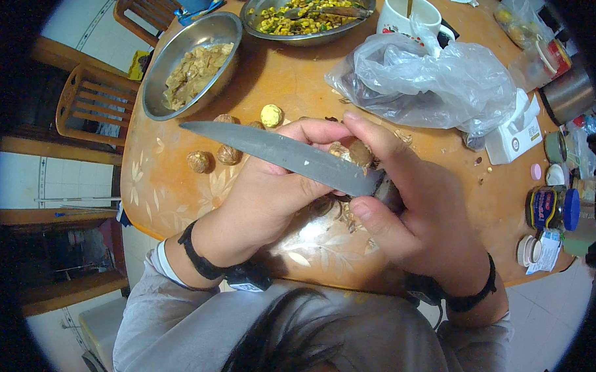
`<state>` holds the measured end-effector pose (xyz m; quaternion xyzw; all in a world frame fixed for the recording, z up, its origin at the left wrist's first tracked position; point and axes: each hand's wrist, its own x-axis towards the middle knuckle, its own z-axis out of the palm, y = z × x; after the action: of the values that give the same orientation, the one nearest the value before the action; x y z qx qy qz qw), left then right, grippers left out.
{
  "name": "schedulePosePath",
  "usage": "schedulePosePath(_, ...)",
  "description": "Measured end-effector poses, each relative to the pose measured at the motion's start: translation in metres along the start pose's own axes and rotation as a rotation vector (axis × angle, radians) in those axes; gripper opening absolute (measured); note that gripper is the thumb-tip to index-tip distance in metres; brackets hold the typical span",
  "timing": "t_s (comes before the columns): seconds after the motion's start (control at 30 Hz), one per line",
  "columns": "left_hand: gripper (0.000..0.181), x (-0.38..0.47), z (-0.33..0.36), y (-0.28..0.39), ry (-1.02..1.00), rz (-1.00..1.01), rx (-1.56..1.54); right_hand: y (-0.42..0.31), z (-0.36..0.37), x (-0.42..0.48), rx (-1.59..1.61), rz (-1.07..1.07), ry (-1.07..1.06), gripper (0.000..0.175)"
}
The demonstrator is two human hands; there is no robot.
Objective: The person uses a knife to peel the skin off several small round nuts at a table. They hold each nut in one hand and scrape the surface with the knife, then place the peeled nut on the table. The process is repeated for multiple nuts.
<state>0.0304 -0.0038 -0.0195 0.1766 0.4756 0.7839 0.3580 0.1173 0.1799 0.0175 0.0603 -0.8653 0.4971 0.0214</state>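
Observation:
My right hand (415, 210) grips a kitchen knife (279, 153) by its dark handle, most of which is hidden by the palm. The broad grey blade points left across my left hand (263, 199), its flat facing up. Between the fingers of my left hand is a partly peeled round brown piece (360, 154), pale where the skin is off; my right fingertips are close to it. I cannot tell whether it is a nut or a tuber. Similar brown balls (199, 161) lie left of the blade, beside a pale yellow ball (271, 115). Peelings (346, 217) are scattered under my hands.
A steel bowl of brownish food (229, 41) stands far left, next to a steel bowl of corn (303, 37) with a spoon. A white mug (409, 17), plastic bag (424, 82) and tissue box (514, 132) are at the right. A blue-lidded jar (548, 208) lies near the right edge.

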Motion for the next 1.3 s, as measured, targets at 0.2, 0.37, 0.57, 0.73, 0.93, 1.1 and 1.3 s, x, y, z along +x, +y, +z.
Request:
schedulePosePath(0.2, 0.050, 0.001, 0.001, 0.002, 0.011, 0.029, 0.145, 0.004, 0.005, 0.002, -0.027, -0.098, 0.064, 0.068)
schedulePosePath(0.37, 0.048, -0.003, 0.003, 0.001, -0.019, 0.001, 0.047, 0.005, 0.005, 0.000, 0.001, -0.075, 0.045, 0.069)
schedulePosePath(0.57, 0.054, 0.002, 0.001, 0.000, 0.021, 0.061, 0.268, 0.006, 0.006, 0.001, 0.022, -0.115, 0.055, 0.069)
schedulePosePath(0.73, 0.055, 0.002, 0.001, 0.001, -0.005, 0.011, 0.241, 0.009, 0.009, 0.001, 0.020, -0.172, 0.094, 0.071)
schedulePosePath(0.93, 0.053, 0.002, 0.003, 0.002, -0.006, -0.014, 0.227, 0.009, 0.009, 0.002, 0.000, -0.165, 0.084, 0.072)
schedulePosePath(1.1, 0.049, 0.000, 0.001, 0.002, -0.020, -0.047, 0.189, 0.006, 0.006, 0.000, -0.032, -0.158, 0.060, 0.068)
schedulePosePath(1.3, 0.050, -0.006, 0.000, 0.003, -0.110, -0.049, 0.054, 0.013, -0.001, 0.006, -0.031, -0.299, 0.052, 0.059)
